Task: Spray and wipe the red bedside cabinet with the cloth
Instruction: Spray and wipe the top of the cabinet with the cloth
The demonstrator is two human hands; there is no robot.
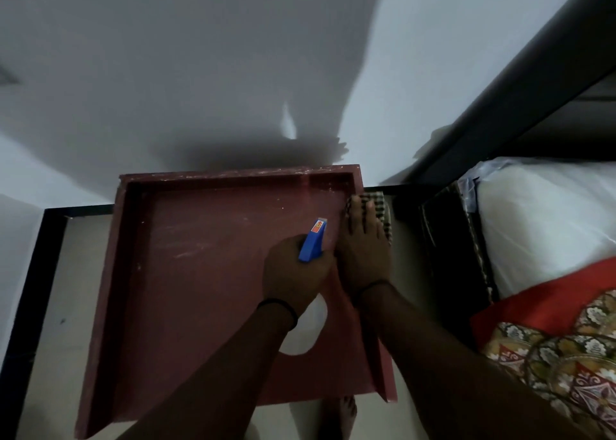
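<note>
Right now I'm wiping: my right hand [363, 249] presses the checked cloth [376, 206] flat on the red cabinet's [200, 289] right rim, centre-right of frame, my left hand [293, 273] grips the blue spray bottle [313, 239], and next I'd judge a sweep leftward.

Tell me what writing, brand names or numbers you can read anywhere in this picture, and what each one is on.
Nothing here is legible.
On the blue spray bottle in the left hand: an orange-red label, too blurred to read.
On the patterned bedcover: ornament only, no letters that I can make out.
On the red cabinet and the checked cloth: no writing visible.
</note>
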